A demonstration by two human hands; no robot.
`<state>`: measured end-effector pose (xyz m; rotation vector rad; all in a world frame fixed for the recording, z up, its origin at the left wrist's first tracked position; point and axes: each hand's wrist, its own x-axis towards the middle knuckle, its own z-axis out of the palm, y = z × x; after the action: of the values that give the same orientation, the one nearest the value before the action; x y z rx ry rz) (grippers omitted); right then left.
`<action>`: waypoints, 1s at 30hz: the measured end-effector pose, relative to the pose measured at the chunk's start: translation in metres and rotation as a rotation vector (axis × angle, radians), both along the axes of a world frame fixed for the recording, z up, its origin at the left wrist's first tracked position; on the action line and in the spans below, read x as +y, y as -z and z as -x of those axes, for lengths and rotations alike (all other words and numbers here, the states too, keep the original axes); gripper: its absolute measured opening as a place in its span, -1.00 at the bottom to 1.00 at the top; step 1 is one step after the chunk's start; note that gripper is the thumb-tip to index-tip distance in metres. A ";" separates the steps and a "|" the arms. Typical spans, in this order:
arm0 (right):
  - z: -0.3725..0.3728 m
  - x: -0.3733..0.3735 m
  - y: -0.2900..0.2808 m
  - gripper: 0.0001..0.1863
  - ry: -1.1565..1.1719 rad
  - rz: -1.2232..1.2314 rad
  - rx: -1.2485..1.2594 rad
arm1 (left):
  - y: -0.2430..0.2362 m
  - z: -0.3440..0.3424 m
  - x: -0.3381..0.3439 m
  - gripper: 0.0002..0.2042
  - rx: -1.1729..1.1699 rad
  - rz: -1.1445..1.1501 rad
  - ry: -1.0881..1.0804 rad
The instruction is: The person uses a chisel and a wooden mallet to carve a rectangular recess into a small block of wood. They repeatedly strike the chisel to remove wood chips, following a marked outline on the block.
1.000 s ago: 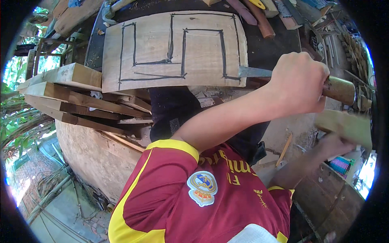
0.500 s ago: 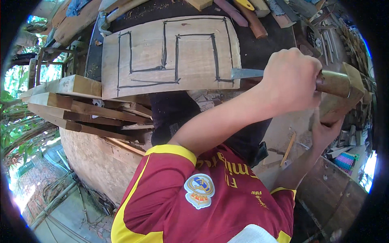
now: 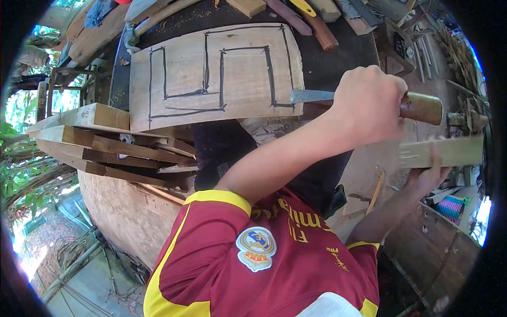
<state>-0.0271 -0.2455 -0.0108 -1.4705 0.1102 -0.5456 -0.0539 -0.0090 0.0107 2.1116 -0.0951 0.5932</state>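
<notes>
A pale wooden board (image 3: pixel 185 68), marked with thick black angular lines, lies flat before me. My left hand (image 3: pixel 368 103) is closed in a fist round a chisel; its steel blade (image 3: pixel 312 96) points left, with the tip at the board's right edge. Out of the fist's other side sticks the chisel's brown handle (image 3: pixel 421 108). Lower on the right, my right hand (image 3: pixel 426 171) grips a thick, pale wooden block (image 3: pixel 449 152), slightly blurred and apart from the handle's end. Part of that hand is hidden by the block.
Several cut timbers (image 3: pixel 100 140) are stacked at the left. Along the far edge of the dark work surface (image 3: pixel 338 68) lie a hammer (image 3: pixel 132 37), a small wood block (image 3: pixel 247 6) and brown-handled tools (image 3: pixel 323 34). A wooden box (image 3: pixel 395 50) stands at the far right.
The wooden block in my right hand has moved off the chisel handle's end, downward, and turned its long side level. My left hand keeps its grip; the whole view has shifted slightly.
</notes>
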 end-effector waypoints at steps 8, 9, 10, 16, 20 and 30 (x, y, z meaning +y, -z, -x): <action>0.013 0.006 0.024 -0.20 -0.122 0.925 -0.022 | 0.001 0.001 0.001 -0.86 -0.015 -0.013 -0.062; 0.013 0.000 0.027 -0.19 -0.128 0.856 -0.036 | 0.000 0.002 0.001 -0.85 -0.020 -0.028 -0.052; 0.015 -0.003 0.029 -0.17 -0.127 0.788 -0.047 | -0.001 0.003 0.001 -0.84 -0.025 -0.040 -0.035; 0.028 -0.005 0.039 -0.14 -0.124 0.631 -0.071 | -0.004 0.002 0.003 -0.83 -0.068 -0.041 -0.037; 0.037 -0.005 0.040 -0.12 -0.154 0.656 -0.002 | -0.008 0.002 0.008 -0.85 -0.118 -0.014 -0.034; 0.039 -0.004 0.035 -0.14 -0.146 0.658 -0.024 | -0.007 -0.007 0.014 -0.87 -0.195 0.086 -0.102</action>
<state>-0.0661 -0.2497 -0.0457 -2.0897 -0.2161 -0.5018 -0.0469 0.0045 0.0173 1.9803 -0.0697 0.8491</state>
